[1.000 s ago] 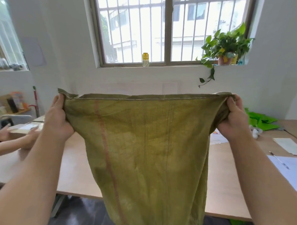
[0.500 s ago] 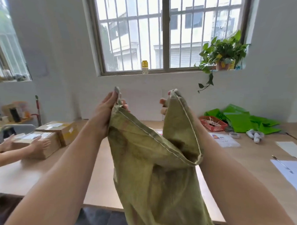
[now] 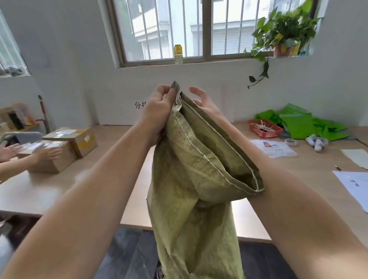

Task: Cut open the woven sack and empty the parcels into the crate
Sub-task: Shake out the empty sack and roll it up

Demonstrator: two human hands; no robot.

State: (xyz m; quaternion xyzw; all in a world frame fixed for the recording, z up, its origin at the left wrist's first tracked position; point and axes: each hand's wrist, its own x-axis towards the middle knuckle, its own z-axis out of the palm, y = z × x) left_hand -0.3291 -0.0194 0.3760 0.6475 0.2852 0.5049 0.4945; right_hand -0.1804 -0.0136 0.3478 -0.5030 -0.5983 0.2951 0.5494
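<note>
An olive-green woven sack [image 3: 190, 181] hangs limp in front of me, folded lengthwise, its stitched hem drooping in a loop over my right forearm. My left hand [image 3: 159, 109] pinches both top corners of the sack together, held up at chest height above the table edge. My right hand [image 3: 203, 100] is just behind the sack's top, fingers spread and holding nothing. The sack looks flat and slack. No crate is in view.
Two cardboard parcels [image 3: 70, 143] sit at the table's [image 3: 106, 178] left, where another person's hands [image 3: 47, 153] rest on one. At the right are a red basket [image 3: 264, 128], green bags [image 3: 300, 122], papers [image 3: 363, 187] and a pen [image 3: 346, 176]. Dark floor lies below me.
The sack went from being stretched wide between both hands to folded in half. The two corners came together into my left hand, and my right hand has let go.
</note>
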